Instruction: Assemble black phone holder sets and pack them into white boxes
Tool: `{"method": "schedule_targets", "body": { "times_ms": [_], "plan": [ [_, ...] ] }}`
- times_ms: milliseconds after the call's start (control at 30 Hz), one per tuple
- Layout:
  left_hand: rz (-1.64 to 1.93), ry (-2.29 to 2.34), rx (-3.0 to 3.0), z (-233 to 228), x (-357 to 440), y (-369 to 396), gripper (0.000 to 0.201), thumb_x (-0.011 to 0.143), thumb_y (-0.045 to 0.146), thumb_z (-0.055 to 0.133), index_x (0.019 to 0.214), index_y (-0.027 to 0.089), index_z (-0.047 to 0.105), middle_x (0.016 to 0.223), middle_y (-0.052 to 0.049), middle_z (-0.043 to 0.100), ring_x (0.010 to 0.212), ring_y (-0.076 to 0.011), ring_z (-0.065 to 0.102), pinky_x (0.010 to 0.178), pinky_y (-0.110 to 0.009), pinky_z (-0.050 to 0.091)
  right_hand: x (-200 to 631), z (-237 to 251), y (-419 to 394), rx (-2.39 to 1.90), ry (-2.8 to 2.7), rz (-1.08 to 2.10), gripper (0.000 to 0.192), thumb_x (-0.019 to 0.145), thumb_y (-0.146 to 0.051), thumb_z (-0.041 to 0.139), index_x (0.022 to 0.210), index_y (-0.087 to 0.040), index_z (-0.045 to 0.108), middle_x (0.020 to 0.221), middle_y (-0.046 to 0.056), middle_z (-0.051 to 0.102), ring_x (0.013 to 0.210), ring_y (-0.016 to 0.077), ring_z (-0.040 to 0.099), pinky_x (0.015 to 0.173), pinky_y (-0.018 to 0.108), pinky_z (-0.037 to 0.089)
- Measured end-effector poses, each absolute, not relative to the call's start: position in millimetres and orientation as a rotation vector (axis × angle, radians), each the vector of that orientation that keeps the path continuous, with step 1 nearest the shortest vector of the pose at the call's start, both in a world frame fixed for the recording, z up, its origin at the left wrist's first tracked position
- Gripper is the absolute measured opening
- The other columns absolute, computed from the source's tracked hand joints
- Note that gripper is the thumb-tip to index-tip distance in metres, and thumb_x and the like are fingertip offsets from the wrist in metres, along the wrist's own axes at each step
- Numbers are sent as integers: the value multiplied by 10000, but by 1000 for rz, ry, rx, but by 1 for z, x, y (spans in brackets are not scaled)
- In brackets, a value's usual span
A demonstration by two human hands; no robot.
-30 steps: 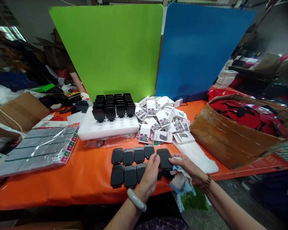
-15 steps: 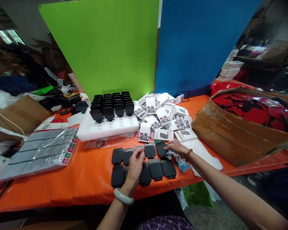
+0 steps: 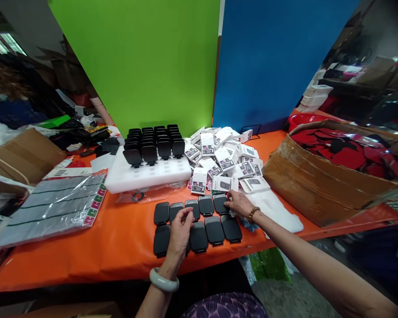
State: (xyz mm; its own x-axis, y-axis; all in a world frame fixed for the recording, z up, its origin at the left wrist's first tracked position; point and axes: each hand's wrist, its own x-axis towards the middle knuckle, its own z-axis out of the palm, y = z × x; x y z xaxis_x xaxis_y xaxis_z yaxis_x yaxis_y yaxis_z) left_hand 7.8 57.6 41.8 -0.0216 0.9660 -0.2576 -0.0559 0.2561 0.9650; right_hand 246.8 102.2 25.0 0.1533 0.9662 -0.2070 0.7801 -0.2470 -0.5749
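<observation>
Two rows of flat, rounded black panels with small tabs lie on the orange table. My right hand [image 3: 239, 204] is closed on a crumpled pale-blue cloth [image 3: 249, 224], its fingertips at the edge of the back row's rightmost black panel [image 3: 220, 204]. Most of the cloth is hidden under that hand. My left hand [image 3: 181, 232], fingers loosely bent and apart with nothing in them, hovers over the left-middle of the rows. It covers part of a front-row panel. Just right of it lies another black panel [image 3: 198, 237].
Behind the rows, a white foam block [image 3: 146, 179] carries several upright black panels [image 3: 149, 153]. Small white printed boxes [image 3: 223, 159] are heaped beside it. A cardboard box [image 3: 305, 185] of red and black pieces stands right; plastic-wrapped grey sheets [image 3: 49, 207] lie left.
My left hand has shifted slightly left over the panels. My right hand stays at the back-right panel with the cloth, now more hidden beneath it. The whole view has moved slightly.
</observation>
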Motion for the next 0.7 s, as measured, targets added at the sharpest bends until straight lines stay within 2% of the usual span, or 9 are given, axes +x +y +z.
{"method": "schedule_targets", "body": {
  "times_ms": [167, 300, 433, 500, 567, 633, 700],
  "plan": [
    [1066, 1318, 932, 46, 2, 47, 488, 655, 534, 717, 966, 162, 661, 943, -69, 655, 827, -183, 613, 740, -283, 493, 239, 56, 81, -2004, -1668, 666, 178, 817, -340, 556, 901, -185, 576, 736, 40, 597, 754, 209, 543, 645, 278, 370],
    [878, 1152, 782, 59, 19, 21, 578, 644, 612, 710, 1021, 180, 634, 1045, -91, 631, 810, -193, 632, 647, -291, 528, 207, 82, 49, -1587, -1439, 949, 319, 849, -512, 502, 791, -204, 560, 683, -8, 566, 632, 156, 526, 587, 254, 401],
    [702, 876, 611, 68, 40, -5, 565, 686, 592, 706, 1094, 211, 616, 1027, -102, 666, 823, -221, 663, 641, -300, 529, 166, 85, 14, -1395, -1244, 1157, 366, 843, -554, 512, 796, -195, 572, 675, -16, 562, 609, 137, 532, 567, 236, 426],
    [736, 862, 562, 69, 40, -10, 528, 643, 513, 782, 1041, 198, 639, 951, -91, 693, 818, -218, 666, 659, -287, 522, 155, 81, -3, -1367, -1247, 1112, 344, 864, -522, 504, 884, -193, 604, 801, 14, 616, 734, 162, 584, 676, 258, 476],
    [800, 888, 545, 67, 36, -8, 493, 573, 430, 851, 953, 181, 659, 872, -63, 703, 766, -188, 660, 659, -262, 512, 152, 78, -18, -1338, -1326, 995, 309, 885, -449, 512, 1055, -210, 609, 1043, 57, 629, 974, 203, 588, 880, 316, 472],
    [863, 915, 542, 66, 31, -4, 471, 513, 374, 889, 873, 170, 666, 810, -32, 699, 705, -147, 641, 648, -229, 503, 157, 75, -33, -1295, -1440, 918, 359, 887, -360, 538, 1228, -247, 551, 1265, 77, 551, 1191, 223, 498, 1049, 369, 381],
    [904, 945, 548, 66, 30, -2, 463, 474, 346, 905, 827, 165, 666, 775, -9, 686, 666, -118, 620, 626, -207, 495, 165, 72, -47, -1268, -1516, 920, 442, 893, -288, 534, 1332, -276, 480, 1381, 76, 468, 1292, 214, 420, 1111, 380, 323]
  ]
}}
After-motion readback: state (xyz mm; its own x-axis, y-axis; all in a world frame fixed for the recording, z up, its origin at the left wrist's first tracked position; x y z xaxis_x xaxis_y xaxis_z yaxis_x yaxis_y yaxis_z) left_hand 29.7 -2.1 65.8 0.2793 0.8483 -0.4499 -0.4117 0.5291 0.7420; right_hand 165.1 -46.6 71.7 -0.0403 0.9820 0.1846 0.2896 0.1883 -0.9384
